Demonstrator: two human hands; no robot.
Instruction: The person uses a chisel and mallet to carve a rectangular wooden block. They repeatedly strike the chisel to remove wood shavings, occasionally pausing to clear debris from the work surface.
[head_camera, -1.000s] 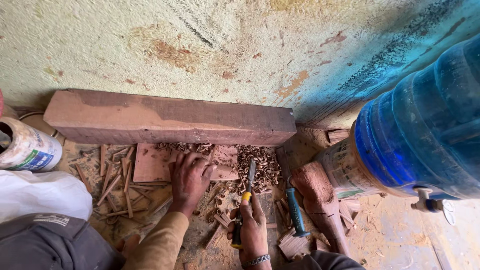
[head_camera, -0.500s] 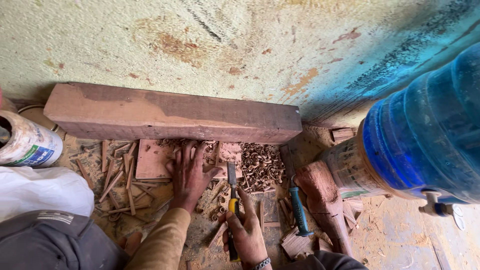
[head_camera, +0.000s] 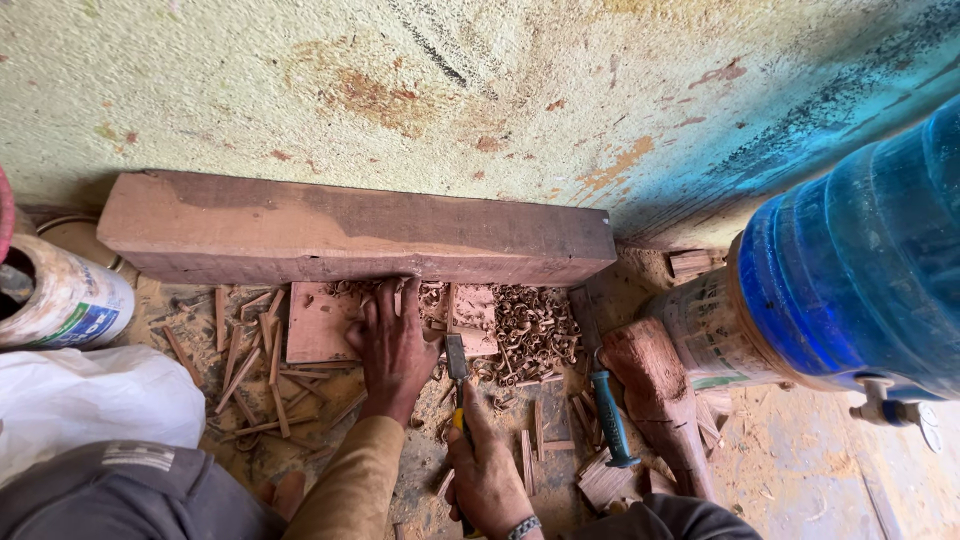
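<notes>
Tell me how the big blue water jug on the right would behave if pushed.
The blue water jug lies on its side, so its round body may roll. It looks bulky and probably rigid. Its weight is unclear, since its contents cannot be seen.

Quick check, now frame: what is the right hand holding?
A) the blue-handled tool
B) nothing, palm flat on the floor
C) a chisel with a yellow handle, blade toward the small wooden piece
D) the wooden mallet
C: the right hand grips the chisel, its blade at the small wooden piece, while the blue-handled tool and the wooden mallet lie untouched to the right.
</notes>
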